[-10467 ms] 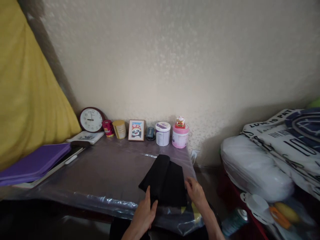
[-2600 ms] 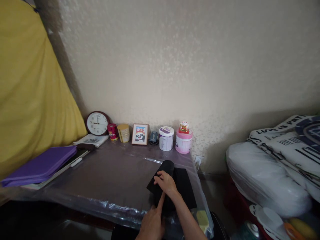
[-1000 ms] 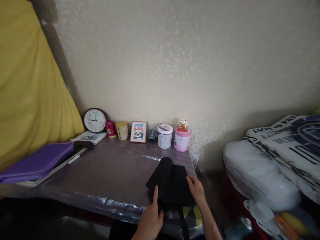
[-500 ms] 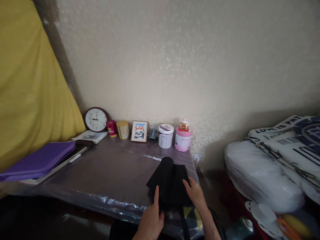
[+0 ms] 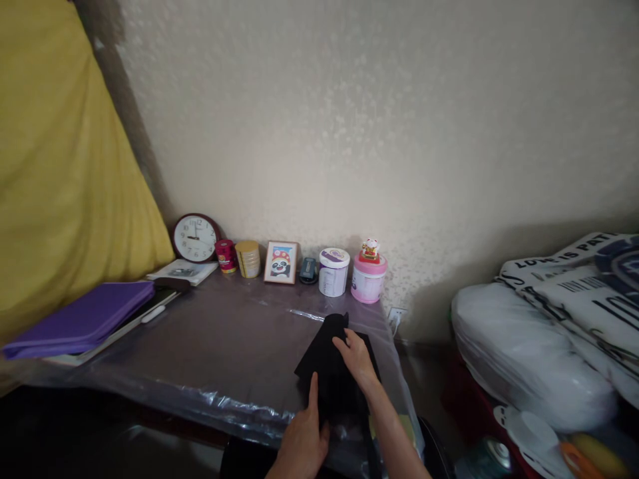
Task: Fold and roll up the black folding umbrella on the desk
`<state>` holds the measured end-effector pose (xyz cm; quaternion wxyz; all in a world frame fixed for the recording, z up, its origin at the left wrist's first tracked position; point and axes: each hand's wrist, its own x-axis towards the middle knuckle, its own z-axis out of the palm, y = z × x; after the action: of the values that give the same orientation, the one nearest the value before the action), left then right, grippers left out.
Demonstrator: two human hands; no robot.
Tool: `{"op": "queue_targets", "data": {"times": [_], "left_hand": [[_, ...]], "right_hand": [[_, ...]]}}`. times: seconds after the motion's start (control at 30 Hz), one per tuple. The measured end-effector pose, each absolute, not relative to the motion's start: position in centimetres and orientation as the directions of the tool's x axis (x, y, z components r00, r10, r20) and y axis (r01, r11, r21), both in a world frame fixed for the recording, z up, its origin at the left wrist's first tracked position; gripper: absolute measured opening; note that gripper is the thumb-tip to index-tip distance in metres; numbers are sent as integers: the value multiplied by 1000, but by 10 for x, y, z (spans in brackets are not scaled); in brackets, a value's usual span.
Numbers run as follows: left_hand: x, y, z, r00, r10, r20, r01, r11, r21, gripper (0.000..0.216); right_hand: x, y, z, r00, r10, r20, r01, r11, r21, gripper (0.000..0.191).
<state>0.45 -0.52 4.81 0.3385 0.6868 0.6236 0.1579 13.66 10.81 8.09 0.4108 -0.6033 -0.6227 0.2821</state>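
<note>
Cloth [image 5: 319,352] lies under our right hand [image 5: 355,356], fingers flat; just nearer, our left hand [image 5: 302,436] presses it, unclenched.

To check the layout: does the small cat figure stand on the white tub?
No, the cat figure stands on the pink tub.

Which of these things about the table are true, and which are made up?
1. Both the left hand and the right hand touch the black cloth. True.
2. The clock lies flat in the middle of the table. False: it stands at the back, against the wall.
3. A little cat figure sits on top of the pink tub. True.
4. The purple folder lies at the table's right end. False: it lies at the left end.
</note>
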Motion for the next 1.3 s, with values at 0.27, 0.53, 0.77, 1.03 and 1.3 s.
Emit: {"op": "queue_targets", "data": {"times": [0.27,0.53,0.77,1.03,1.3], "left_hand": [[-2,-1,43,201,958,-203,732,-9,681,74],[-4,-5,40,143,975,-170,740,9,673,68],[-6,-18,50,176,984,-13,703,-116,702,65],[-2,-7,52,232,963,-136,823,-121,555,71],[-2,-5,49,177,972,-156,844,-69,532,68]], "right_hand": [[109,120,67,35,999,18,538,-3,-843,46],[103,123,62,-4,1000,-20,630,-14,-776,47],[101,120,67,-20,1000,4,670,16,-742,45],[96,107,78,-319,946,61,549,237,-802,29],[115,56,80,-428,769,474,476,638,-605,24]]}}
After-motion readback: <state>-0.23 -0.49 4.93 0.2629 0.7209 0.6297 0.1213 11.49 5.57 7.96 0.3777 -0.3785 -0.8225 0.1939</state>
